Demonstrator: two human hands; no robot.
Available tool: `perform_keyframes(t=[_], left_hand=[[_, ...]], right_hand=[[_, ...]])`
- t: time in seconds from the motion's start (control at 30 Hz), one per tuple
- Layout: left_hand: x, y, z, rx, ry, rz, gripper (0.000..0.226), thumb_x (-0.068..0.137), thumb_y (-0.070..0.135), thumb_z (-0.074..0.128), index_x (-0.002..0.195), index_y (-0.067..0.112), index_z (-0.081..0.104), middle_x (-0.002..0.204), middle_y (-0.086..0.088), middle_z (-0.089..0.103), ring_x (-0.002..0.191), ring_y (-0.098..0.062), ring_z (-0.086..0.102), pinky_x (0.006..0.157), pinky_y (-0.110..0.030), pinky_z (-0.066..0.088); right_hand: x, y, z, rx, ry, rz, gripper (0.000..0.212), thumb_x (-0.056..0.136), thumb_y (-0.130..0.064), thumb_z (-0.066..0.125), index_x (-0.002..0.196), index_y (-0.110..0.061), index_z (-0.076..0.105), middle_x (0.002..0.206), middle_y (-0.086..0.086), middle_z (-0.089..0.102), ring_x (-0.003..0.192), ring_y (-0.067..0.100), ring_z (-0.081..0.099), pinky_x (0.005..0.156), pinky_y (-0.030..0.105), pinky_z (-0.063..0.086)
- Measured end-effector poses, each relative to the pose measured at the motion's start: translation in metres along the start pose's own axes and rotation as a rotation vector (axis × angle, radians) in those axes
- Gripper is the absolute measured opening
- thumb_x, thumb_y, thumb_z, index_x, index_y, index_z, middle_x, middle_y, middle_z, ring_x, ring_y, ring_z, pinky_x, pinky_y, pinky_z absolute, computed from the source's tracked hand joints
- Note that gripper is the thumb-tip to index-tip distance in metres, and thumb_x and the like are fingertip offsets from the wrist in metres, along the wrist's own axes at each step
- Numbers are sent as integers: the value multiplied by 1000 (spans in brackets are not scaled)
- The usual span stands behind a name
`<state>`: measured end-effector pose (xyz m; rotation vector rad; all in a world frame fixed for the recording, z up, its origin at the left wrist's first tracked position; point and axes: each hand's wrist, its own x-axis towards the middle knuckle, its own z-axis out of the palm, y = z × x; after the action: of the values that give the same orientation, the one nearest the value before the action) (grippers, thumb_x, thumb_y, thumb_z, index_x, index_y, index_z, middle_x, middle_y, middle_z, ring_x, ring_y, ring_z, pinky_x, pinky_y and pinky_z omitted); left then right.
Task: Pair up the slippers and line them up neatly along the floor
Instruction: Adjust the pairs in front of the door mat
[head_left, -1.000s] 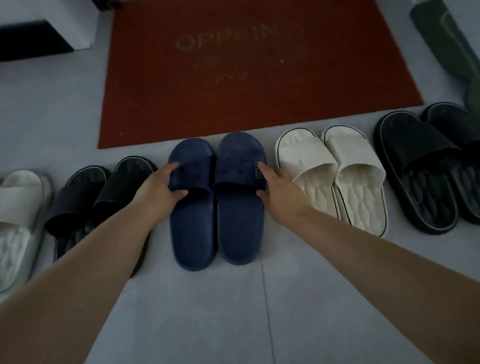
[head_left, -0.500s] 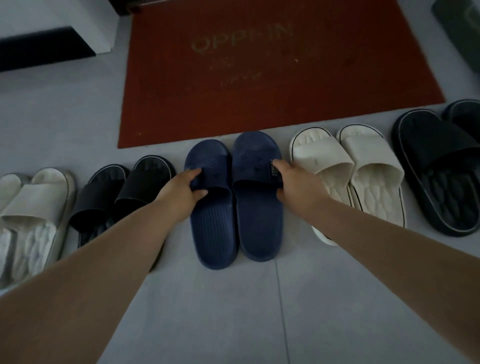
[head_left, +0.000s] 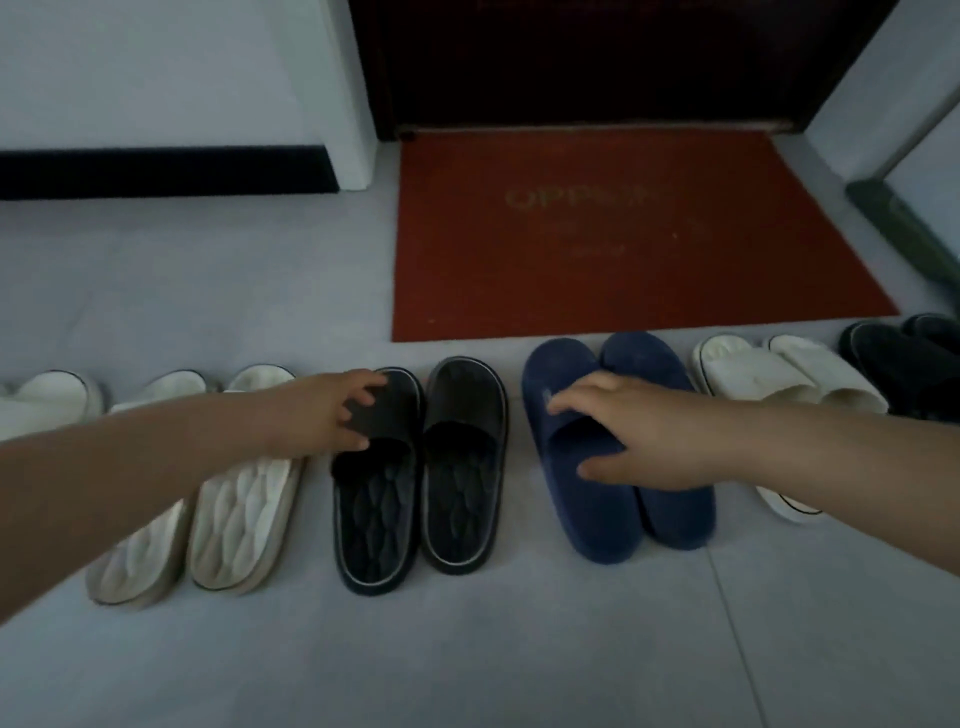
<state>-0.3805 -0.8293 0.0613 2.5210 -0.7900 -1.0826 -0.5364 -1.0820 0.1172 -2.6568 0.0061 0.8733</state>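
slippers in a row; left hand (head_left: 332, 410) grips black slipper (head_left: 376, 478), right hand (head_left: 623, 431) spread over navy pair (head_left: 602, 519).

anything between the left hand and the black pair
Nothing visible. The left hand is already at the strap of the left slipper of the black pair; the white pair lies under the forearm, not between them.

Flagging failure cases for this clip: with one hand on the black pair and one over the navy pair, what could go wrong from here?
1. The left hand grips only the outer slipper of the black rubber slipper pair; sliding it could split that pair or bump the adjacent cream quilted slippers.
2. The right hand lies open across the navy blue ribbed slipper pair; dragging it away could skew them toward the white slipper pair.
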Motion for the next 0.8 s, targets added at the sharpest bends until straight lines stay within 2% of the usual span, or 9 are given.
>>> perform_keyframes(t=[0.1, 0.17, 0.2, 0.27, 0.3, 0.37, 0.5, 0.63, 0.8], left_hand=[[-8, -36, -18, -10, 58, 40, 66, 78, 11, 71, 135, 15, 39, 119, 0, 52, 97, -16, 52, 90, -27, 43], [-6, -50, -14, -105, 66, 61, 67, 76, 10, 72, 135, 16, 40, 122, 0, 52, 97, -16, 53, 87, -22, 44], [-5, -55, -9, -116, 60, 77, 73, 75, 13, 74, 137, 16, 37, 128, -1, 50, 103, -19, 54, 89, -20, 44], [4, -60, 5, -33, 17, 79, 86, 73, 22, 76, 143, 15, 27, 144, -8, 39, 125, -25, 47, 103, -27, 39], [8, -61, 13, 2, -8, 52, 89, 73, 25, 76, 144, 13, 23, 146, -11, 36, 130, -27, 42, 107, -29, 37], [17, -60, 28, 53, -22, -17, 90, 75, 29, 73, 144, 10, 18, 144, -16, 36, 129, -30, 44, 106, -35, 39], [30, -62, 45, 133, 77, -75, 75, 89, 23, 55, 146, 8, 10, 141, -22, 37, 124, -34, 48, 99, -36, 41], [40, -77, 46, 104, 145, -46, 66, 90, 15, 49, 146, 6, 14, 136, -25, 43, 120, -37, 49, 98, -38, 41], [41, -88, 44, 133, 207, -37, 62, 92, 17, 47, 145, 6, 16, 132, -24, 46, 116, -37, 50, 96, -39, 41]], right_hand=[[16, -52, -5, -6, -115, 26, 52, 90, -42, 52, 137, -32, 34, 128, -4, 42, 111, 14, 47, 97, 28, 41], [36, -72, 8, 14, -132, 95, 53, 90, -43, 51, 138, -28, 33, 127, 0, 45, 105, 15, 49, 92, 27, 41], [48, -77, 20, 28, -126, 149, 57, 90, -42, 52, 140, -25, 30, 131, 4, 46, 109, 19, 50, 93, 29, 42], [73, -74, 46, 93, -59, 286, 61, 89, -36, 54, 139, -16, 26, 135, 11, 46, 118, 27, 51, 95, 35, 44], [84, -70, 59, 148, 4, 348, 59, 88, -32, 55, 137, -14, 27, 134, 14, 48, 117, 31, 52, 95, 38, 45], [101, -61, 78, 278, 133, 427, 59, 87, -26, 55, 136, -13, 25, 132, 17, 51, 117, 32, 54, 96, 40, 46], [120, -55, 105, 450, 295, 484, 65, 94, -19, 47, 149, -23, 10, 147, 12, 39, 129, 33, 44, 104, 38, 39], [129, -53, 118, 464, 476, 486, 59, 95, -4, 37, 146, -27, 22, 135, 17, 52, 118, 35, 53, 95, 34, 42], [139, -56, 119, 518, 513, 453, 57, 96, -3, 33, 145, -31, 26, 131, 16, 56, 117, 32, 54, 94, 30, 40]])
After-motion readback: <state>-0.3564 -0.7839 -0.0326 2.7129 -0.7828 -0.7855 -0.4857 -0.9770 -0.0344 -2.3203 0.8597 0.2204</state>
